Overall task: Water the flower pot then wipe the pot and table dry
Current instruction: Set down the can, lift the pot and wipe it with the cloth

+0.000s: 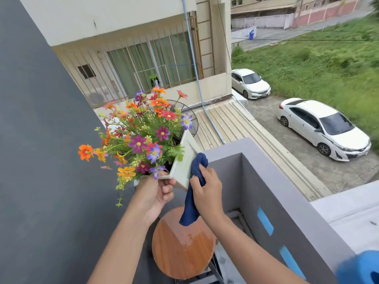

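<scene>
My right hand (207, 193) has its grip closed around a dark blue cloth (194, 187), the bunched top of it pressed against the outer side wall of the white flower pot (184, 162) while the loose tail hangs down over the round wooden surface (182, 247). My left hand (158, 193) has its grip closed on the pot's near corner, thumb on the rim, holding it lifted clear of the surface and tipped over to the left.

From this I judge the watering is already done: there is a pale wet film across the far half of the surface, and I am now on the pot-drying part. I can only see one wall being rubbed; whether the others or the base are dry I cannot tell. The surface itself has yet to be wiped, and the pot has yet to be set back down.

The pot is packed with flowers (143, 136) in orange, red, purple and yellow on green stems, spilling out to the left. Dark filling shows just inside the rim; I cannot see any standing water in it. A blurred blue object (361, 267) sits at the lower right edge, possibly the watering vessel, though I cannot make it out.
</scene>
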`<control>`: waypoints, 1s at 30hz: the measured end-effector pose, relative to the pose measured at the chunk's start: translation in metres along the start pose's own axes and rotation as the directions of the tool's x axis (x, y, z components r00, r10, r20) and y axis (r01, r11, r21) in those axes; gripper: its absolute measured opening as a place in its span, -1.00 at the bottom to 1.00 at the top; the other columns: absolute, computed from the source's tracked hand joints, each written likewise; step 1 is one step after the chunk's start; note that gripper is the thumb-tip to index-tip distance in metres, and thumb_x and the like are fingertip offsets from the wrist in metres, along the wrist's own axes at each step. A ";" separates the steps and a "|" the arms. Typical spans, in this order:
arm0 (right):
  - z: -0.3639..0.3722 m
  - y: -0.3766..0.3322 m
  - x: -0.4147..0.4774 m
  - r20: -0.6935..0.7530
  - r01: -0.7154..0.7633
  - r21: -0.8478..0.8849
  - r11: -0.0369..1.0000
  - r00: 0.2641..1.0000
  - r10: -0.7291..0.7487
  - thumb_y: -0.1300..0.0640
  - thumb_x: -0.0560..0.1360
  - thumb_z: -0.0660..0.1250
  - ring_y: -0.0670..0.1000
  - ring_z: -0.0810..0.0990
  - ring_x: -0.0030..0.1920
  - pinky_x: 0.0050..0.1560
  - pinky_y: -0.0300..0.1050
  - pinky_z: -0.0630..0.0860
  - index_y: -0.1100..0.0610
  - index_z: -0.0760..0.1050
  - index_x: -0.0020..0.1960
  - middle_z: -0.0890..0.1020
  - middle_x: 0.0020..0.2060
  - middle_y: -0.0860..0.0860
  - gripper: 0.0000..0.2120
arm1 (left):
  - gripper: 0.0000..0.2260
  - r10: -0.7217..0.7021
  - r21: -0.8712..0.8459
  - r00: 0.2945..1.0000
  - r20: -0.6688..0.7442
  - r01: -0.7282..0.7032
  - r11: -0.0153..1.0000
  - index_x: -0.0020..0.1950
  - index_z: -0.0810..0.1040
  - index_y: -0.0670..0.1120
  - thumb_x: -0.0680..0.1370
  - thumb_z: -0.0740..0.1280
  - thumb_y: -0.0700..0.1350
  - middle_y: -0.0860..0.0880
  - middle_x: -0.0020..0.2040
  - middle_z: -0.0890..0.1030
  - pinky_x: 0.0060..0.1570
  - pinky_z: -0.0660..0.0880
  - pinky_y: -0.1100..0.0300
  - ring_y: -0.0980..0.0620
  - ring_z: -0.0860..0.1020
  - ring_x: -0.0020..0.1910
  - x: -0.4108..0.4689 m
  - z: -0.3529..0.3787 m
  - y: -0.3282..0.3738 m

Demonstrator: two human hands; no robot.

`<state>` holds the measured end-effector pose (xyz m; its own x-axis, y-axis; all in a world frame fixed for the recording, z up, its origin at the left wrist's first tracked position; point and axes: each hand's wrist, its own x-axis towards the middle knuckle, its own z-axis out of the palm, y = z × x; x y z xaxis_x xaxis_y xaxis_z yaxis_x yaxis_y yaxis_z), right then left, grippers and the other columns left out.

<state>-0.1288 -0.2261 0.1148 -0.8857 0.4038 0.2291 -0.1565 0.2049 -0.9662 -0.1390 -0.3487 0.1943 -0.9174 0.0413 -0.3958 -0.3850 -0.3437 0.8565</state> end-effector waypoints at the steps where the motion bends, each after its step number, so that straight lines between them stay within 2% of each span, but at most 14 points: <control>1: 0.001 -0.009 0.001 -0.008 0.021 0.030 0.999 1.000 -0.020 0.35 0.50 0.28 -0.13 0.38 -0.30 -0.24 -0.35 0.29 0.05 0.39 -0.22 0.37 -0.30 -0.04 -0.76 | -0.72 0.008 0.025 1.000 -0.011 -0.008 1.000 -0.21 0.38 -0.15 0.65 0.02 -0.27 -0.08 -0.50 0.52 -0.66 0.20 0.36 0.14 0.31 -0.66 -0.001 0.003 -0.001; 3: 0.002 -0.030 0.004 -0.037 0.072 0.102 0.992 0.997 -0.068 0.35 0.51 0.28 -0.12 0.42 -0.25 -0.19 -0.39 0.33 0.07 0.48 -0.15 0.42 -0.25 0.00 -0.80 | -0.72 0.027 0.088 0.999 -0.025 -0.024 0.996 -0.20 0.42 -0.17 0.64 0.02 -0.29 -0.08 -0.51 0.51 -0.66 0.18 0.35 0.14 0.30 -0.66 -0.004 0.008 -0.003; 6: 0.001 -0.051 0.020 -0.085 0.131 0.152 0.980 0.989 -0.119 0.34 0.51 0.28 -0.05 0.45 -0.17 -0.13 -0.41 0.34 0.20 0.57 -0.02 0.47 -0.19 0.08 -0.86 | -0.73 0.045 0.117 0.999 -0.028 -0.041 0.992 -0.19 0.42 -0.17 0.63 0.02 -0.28 -0.05 -0.53 0.50 -0.66 0.15 0.34 0.16 0.27 -0.67 -0.006 0.012 -0.005; 8: -0.002 -0.055 0.035 -0.111 0.175 0.110 0.978 0.980 -0.163 0.33 0.51 0.28 -0.04 0.43 -0.17 -0.12 -0.41 0.33 0.22 0.57 0.01 0.46 -0.20 0.07 -0.86 | -0.73 0.039 0.112 0.999 -0.029 -0.035 0.993 -0.19 0.39 -0.13 0.63 0.01 -0.27 -0.06 -0.51 0.50 -0.66 0.14 0.33 0.16 0.25 -0.67 -0.009 0.012 -0.004; 10: -0.003 -0.049 0.051 -0.153 0.205 0.017 0.979 0.968 -0.200 0.29 0.50 0.26 -0.16 0.41 -0.19 -0.11 -0.44 0.31 0.25 0.56 0.03 0.41 -0.21 0.00 -0.85 | -0.73 0.029 0.105 0.999 -0.032 -0.025 0.994 -0.19 0.39 -0.14 0.63 0.00 -0.29 -0.06 -0.51 0.49 -0.66 0.13 0.34 0.16 0.24 -0.67 -0.013 0.014 -0.001; 12: -0.005 -0.035 0.064 -0.194 0.150 -0.048 0.988 0.969 -0.156 0.24 0.51 0.24 -0.23 0.41 -0.18 -0.10 -0.41 0.29 0.27 0.54 0.08 0.40 -0.16 -0.02 -0.80 | -0.74 0.025 0.106 0.999 -0.027 -0.022 0.994 -0.20 0.40 -0.15 0.62 0.04 -0.30 -0.05 -0.52 0.48 -0.64 0.12 0.36 0.16 0.22 -0.67 -0.018 0.016 0.002; 14: -0.010 -0.016 0.071 -0.202 0.027 -0.073 0.997 0.979 -0.042 0.22 0.54 0.25 -0.12 0.43 -0.17 -0.06 -0.24 0.33 0.23 0.53 0.13 0.44 -0.08 0.02 -0.80 | -0.77 0.024 0.100 0.999 -0.030 -0.021 0.995 -0.20 0.42 -0.17 0.61 0.07 -0.32 -0.05 -0.51 0.46 -0.63 0.11 0.36 0.16 0.22 -0.67 -0.023 0.017 0.004; 16: -0.013 0.001 0.070 -0.189 -0.062 -0.106 0.992 0.981 0.041 0.20 0.55 0.24 -0.01 0.44 -0.18 -0.07 -0.14 0.33 0.21 0.52 0.05 0.45 -0.08 0.06 -0.86 | -0.79 0.030 0.095 0.999 -0.039 -0.026 0.995 -0.19 0.43 -0.18 0.59 0.10 -0.34 -0.06 -0.50 0.46 -0.63 0.11 0.36 0.15 0.23 -0.66 -0.024 0.017 0.005; 19: -0.012 0.009 0.058 -0.140 -0.111 -0.116 0.987 0.986 0.094 0.22 0.56 0.22 -0.04 0.41 -0.22 -0.14 -0.20 0.29 0.17 0.44 -0.10 0.46 -0.12 0.08 -0.93 | -0.79 0.050 0.078 0.998 -0.049 -0.046 0.996 -0.18 0.42 -0.19 0.60 0.08 -0.32 -0.06 -0.49 0.47 -0.64 0.15 0.35 0.14 0.26 -0.65 -0.020 0.020 0.006; 22: -0.007 0.002 0.043 -0.121 -0.109 -0.079 0.991 0.988 0.099 0.24 0.55 0.22 -0.02 0.43 -0.15 -0.17 -0.30 0.29 0.24 0.49 -0.04 0.49 -0.10 0.08 -0.91 | -0.78 0.062 0.092 0.997 -0.046 -0.057 0.994 -0.16 0.43 -0.19 0.62 0.06 -0.29 -0.04 -0.51 0.49 -0.64 0.16 0.34 0.14 0.28 -0.65 -0.015 0.021 0.006; 25: -0.006 -0.018 0.040 -0.138 -0.024 -0.019 1.000 0.990 0.022 0.27 0.53 0.24 -0.02 0.44 -0.19 -0.18 -0.23 0.29 0.28 0.50 -0.09 0.50 -0.16 0.08 -0.91 | -0.76 0.062 0.156 0.997 -0.048 -0.054 0.986 -0.18 0.44 -0.19 0.61 0.06 -0.31 -0.03 -0.53 0.50 -0.63 0.14 0.34 0.15 0.28 -0.65 -0.014 0.023 0.002; 26: -0.007 -0.028 0.041 -0.147 0.012 0.004 1.000 0.989 -0.011 0.28 0.53 0.25 -0.05 0.43 -0.19 -0.18 -0.27 0.30 0.28 0.51 -0.08 0.50 -0.17 0.05 -0.92 | -0.75 0.059 0.168 0.997 -0.054 -0.049 0.985 -0.19 0.44 -0.19 0.61 0.06 -0.31 -0.04 -0.53 0.50 -0.63 0.14 0.34 0.15 0.28 -0.66 -0.014 0.024 0.000; 28: -0.010 -0.045 0.048 -0.149 0.084 0.050 0.995 0.986 -0.075 0.29 0.54 0.25 -0.15 0.44 -0.19 -0.13 -0.40 0.33 0.13 0.53 -0.10 0.47 -0.19 -0.02 -0.88 | -0.76 0.047 0.170 0.997 -0.053 -0.038 0.985 -0.18 0.44 -0.18 0.62 0.06 -0.30 -0.05 -0.53 0.52 -0.63 0.14 0.34 0.15 0.28 -0.66 -0.014 0.024 -0.002; 30: -0.014 -0.056 0.057 -0.155 0.140 0.059 0.988 0.979 -0.130 0.31 0.53 0.24 -0.18 0.42 -0.20 -0.17 -0.43 0.31 -0.02 0.39 -0.25 0.42 -0.25 -0.03 -0.72 | -0.77 0.035 0.162 0.999 -0.042 -0.028 0.986 -0.16 0.43 -0.17 0.62 0.05 -0.31 -0.07 -0.53 0.53 -0.63 0.15 0.36 0.13 0.28 -0.66 -0.014 0.024 -0.002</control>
<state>-0.1650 -0.2022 0.1835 -0.7793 0.5071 0.3682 -0.3047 0.2067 -0.9297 -0.1281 -0.3263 0.2059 -0.9253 -0.0098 -0.3790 -0.3705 -0.1882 0.9096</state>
